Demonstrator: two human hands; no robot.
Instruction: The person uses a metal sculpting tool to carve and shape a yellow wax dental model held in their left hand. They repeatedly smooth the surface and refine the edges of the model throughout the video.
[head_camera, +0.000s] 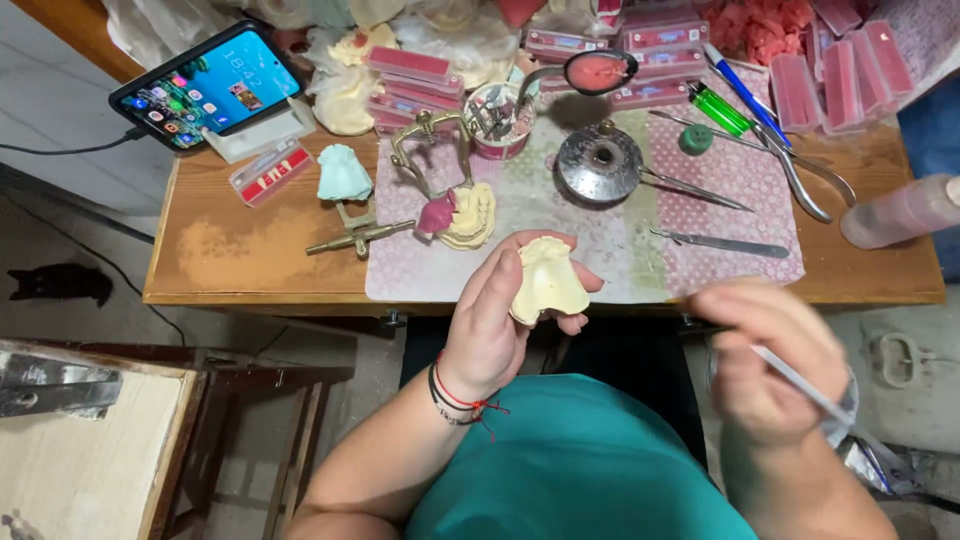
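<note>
My left hand (492, 315) holds a cream-coloured plaster dental cast (545, 281) just in front of the wooden table's (250, 250) near edge. My right hand (770, 360), blurred, grips a thin metal instrument (805, 388) that points down to the right, a short way to the right of the cast. On the table, a brass articulator (432, 160) carries a second cream cast with pink wax (460, 215). A pale green cast (343, 173) lies to its left.
A pink patterned mat (700, 200) holds a round metal burner (598, 165), tweezers (695, 190), a knife (720, 243) and pliers (800, 175). Pink wax boxes (410, 75) crowd the back. A phone (207, 85) lies at the far left, a pink bottle (900, 210) at the right.
</note>
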